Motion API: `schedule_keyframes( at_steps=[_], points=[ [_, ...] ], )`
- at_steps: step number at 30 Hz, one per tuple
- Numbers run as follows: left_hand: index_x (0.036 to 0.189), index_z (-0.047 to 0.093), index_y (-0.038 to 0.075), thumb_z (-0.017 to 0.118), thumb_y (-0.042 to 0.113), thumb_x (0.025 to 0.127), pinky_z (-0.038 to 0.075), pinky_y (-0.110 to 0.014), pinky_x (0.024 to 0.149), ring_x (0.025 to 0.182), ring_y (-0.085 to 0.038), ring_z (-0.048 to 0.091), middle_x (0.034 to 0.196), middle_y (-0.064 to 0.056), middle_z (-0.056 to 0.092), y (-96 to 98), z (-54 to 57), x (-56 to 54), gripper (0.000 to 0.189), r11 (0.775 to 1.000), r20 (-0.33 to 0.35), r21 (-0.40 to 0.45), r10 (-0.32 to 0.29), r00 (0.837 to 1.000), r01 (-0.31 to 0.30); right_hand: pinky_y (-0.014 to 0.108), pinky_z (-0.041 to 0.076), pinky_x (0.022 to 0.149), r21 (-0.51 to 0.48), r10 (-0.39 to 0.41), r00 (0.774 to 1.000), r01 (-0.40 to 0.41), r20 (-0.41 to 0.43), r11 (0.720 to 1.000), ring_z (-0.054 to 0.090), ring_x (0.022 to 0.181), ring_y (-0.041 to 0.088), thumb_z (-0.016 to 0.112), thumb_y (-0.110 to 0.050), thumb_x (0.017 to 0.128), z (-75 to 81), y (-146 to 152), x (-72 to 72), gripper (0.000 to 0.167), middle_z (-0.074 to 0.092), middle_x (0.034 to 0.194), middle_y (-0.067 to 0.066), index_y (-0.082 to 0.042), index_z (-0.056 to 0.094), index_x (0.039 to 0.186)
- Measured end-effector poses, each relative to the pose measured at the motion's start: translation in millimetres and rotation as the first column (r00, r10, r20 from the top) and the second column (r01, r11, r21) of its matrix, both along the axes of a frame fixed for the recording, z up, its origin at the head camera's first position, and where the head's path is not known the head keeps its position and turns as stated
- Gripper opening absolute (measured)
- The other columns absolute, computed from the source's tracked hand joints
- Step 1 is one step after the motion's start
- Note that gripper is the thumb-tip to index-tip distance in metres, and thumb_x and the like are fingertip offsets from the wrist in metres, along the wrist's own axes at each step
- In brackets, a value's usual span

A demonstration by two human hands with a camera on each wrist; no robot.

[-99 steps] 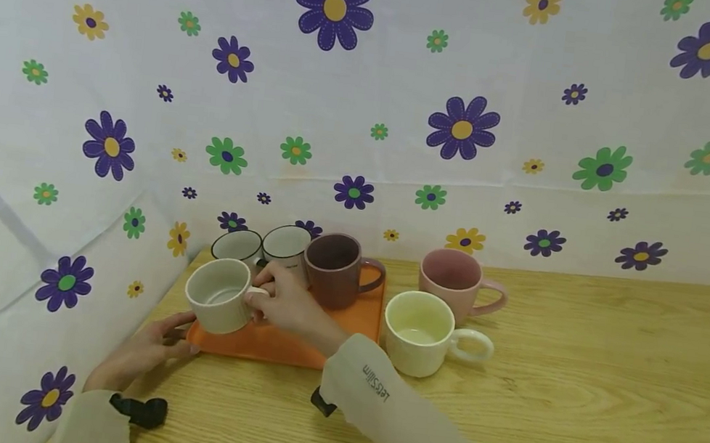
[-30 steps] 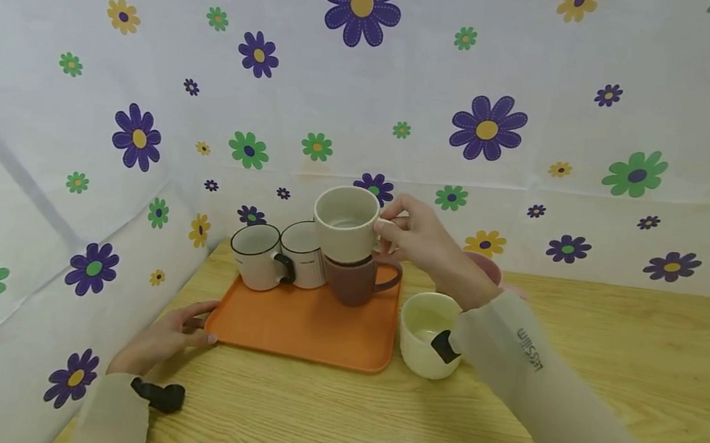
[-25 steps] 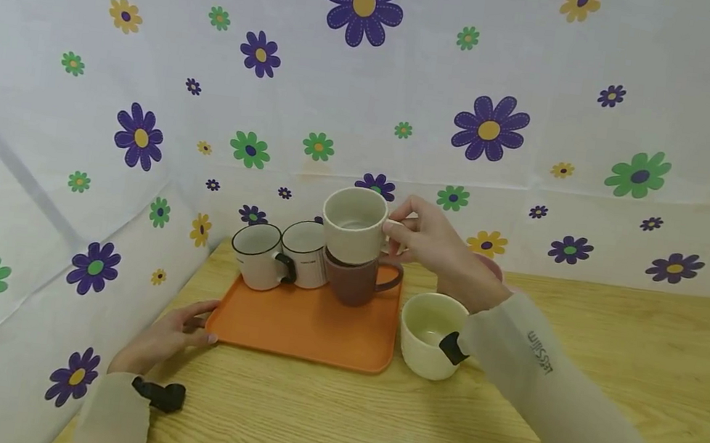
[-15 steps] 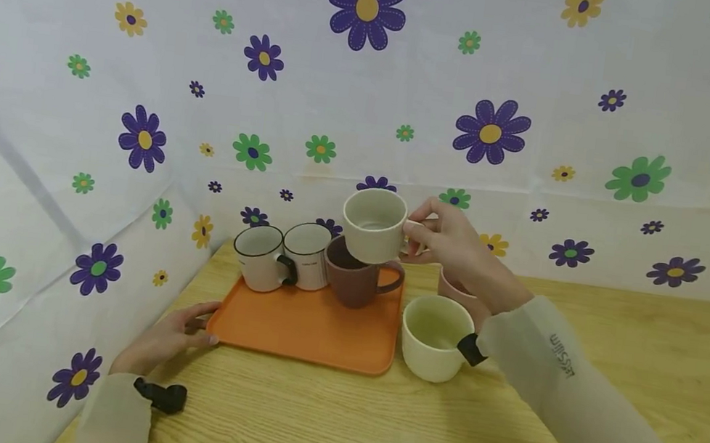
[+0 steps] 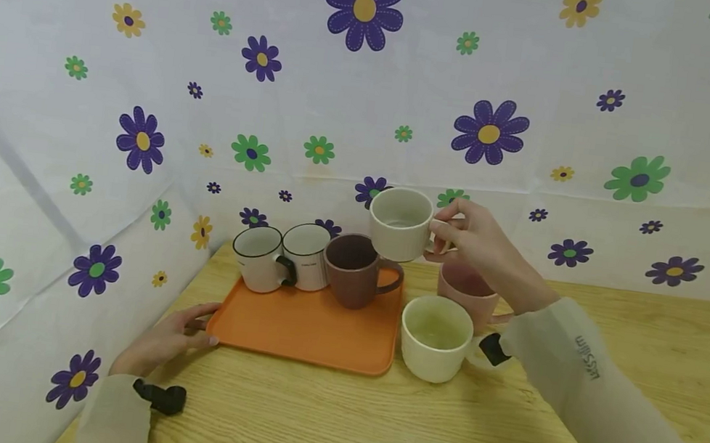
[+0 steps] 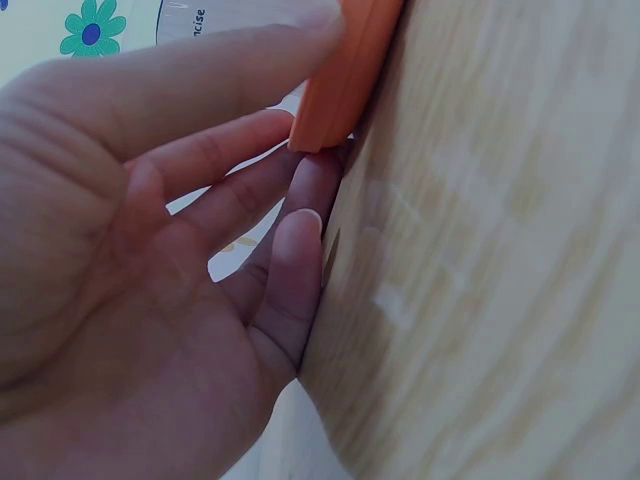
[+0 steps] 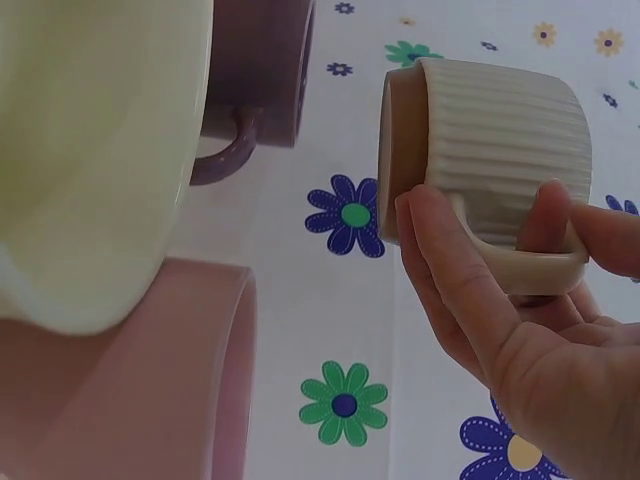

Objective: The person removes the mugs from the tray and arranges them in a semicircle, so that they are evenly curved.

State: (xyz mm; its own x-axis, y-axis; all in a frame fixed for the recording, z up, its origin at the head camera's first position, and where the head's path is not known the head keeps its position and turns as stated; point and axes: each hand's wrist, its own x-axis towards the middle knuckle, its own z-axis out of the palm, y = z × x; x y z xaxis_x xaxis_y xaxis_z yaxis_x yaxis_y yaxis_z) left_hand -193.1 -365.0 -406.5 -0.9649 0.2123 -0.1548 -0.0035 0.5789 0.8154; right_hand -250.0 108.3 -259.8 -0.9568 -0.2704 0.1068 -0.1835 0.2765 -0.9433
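Observation:
By its handle, my right hand (image 5: 474,239) holds an off-white mug (image 5: 401,230) upright in the air, above and right of the dark mauve mug (image 5: 348,279). The right wrist view shows this mug's ribbed side (image 7: 505,130) and tan base, with fingers on the handle. My left hand (image 5: 160,342) grips the front left corner of an orange tray (image 5: 306,329); in the left wrist view the thumb lies over the tray edge (image 6: 350,80) and fingers touch its underside. On the tray's back part stand two black-rimmed white mugs (image 5: 260,265) and the mauve mug.
Right of the tray stand a pale yellow mug (image 5: 432,351) and, behind it, a pink mug (image 5: 461,292) partly hidden by my right hand. All rest on a wood-grain table (image 5: 306,420). A flower-print cloth (image 5: 422,90) hangs behind and along the left.
My right hand has lifted the off-white mug from over the tray's front left and carried it rightward past the mauve mug. My left hand stays at the tray corner.

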Motion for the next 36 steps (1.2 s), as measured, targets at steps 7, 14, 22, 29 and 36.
schedule_keyframes(
  at_steps=[7,14,22,29,36],
  points=[
    [0.153,0.033,-0.008,0.071,0.012,0.095,0.042,-0.061,0.101,0.125,-0.046,0.051,0.142,-0.033,0.048,1.3,0.2,-1.5,0.073,1.0,0.002,-0.013,0.016,1.0,-0.016,0.043,0.057,0.087,-0.016,-0.001,1.0,0.001,0.001,1.0,0.058,0.081,0.021,0.049,-0.004,0.106,-0.6,15,-2.1,0.012,0.056,0.082,0.011,0.005,0.046,0.114],
    [0.154,0.031,-0.008,0.071,0.014,0.095,0.041,-0.063,0.101,0.125,-0.046,0.052,0.141,-0.033,0.05,0.3,1.5,1.2,0.074,0.999,0.017,-0.023,0.028,0.999,-0.028,0.032,0.055,0.082,0.063,-0.036,0.999,0.036,0.007,0.997,0.057,0.086,0.022,0.048,-0.009,0.108,-2.9,29,-5.2,0.013,0.058,0.088,0.011,0.002,0.047,0.116],
    [0.153,0.032,-0.008,0.071,0.012,0.095,0.042,-0.06,0.102,0.124,-0.045,0.053,0.141,-0.033,0.049,1.3,-0.5,3.3,0.073,0.999,0.014,-0.014,0.034,0.999,-0.034,0.031,0.055,0.079,0.086,-0.065,0.998,0.064,0.01,0.994,0.057,0.084,0.021,0.047,-0.012,0.108,-6.7,46,-11.9,0.015,0.059,0.088,0.008,0.001,0.047,0.117],
    [0.153,0.032,-0.009,0.071,0.011,0.095,0.045,-0.057,0.1,0.121,-0.042,0.056,0.137,-0.031,0.053,-0.4,-2.0,0.7,0.073,1.0,-0.005,0.012,0.011,1.0,-0.011,0.029,0.057,0.079,0.053,-0.078,0.997,0.078,-0.003,0.996,0.058,0.082,0.016,0.048,-0.012,0.108,-10.8,59,-13.6,0.016,0.059,0.085,0.005,0.001,0.046,0.116],
    [0.154,0.032,-0.007,0.072,0.014,0.095,0.046,-0.055,0.095,0.12,-0.041,0.056,0.135,-0.029,0.056,-1.0,-1.1,0.1,0.074,1.0,0.007,0.002,0.021,1.0,-0.021,0.03,0.058,0.081,0.083,-0.087,0.996,0.087,0.001,0.993,0.058,0.085,0.016,0.048,-0.015,0.108,-14.6,70,-11.5,0.019,0.059,0.089,0.008,0.002,0.045,0.118]
  ],
)
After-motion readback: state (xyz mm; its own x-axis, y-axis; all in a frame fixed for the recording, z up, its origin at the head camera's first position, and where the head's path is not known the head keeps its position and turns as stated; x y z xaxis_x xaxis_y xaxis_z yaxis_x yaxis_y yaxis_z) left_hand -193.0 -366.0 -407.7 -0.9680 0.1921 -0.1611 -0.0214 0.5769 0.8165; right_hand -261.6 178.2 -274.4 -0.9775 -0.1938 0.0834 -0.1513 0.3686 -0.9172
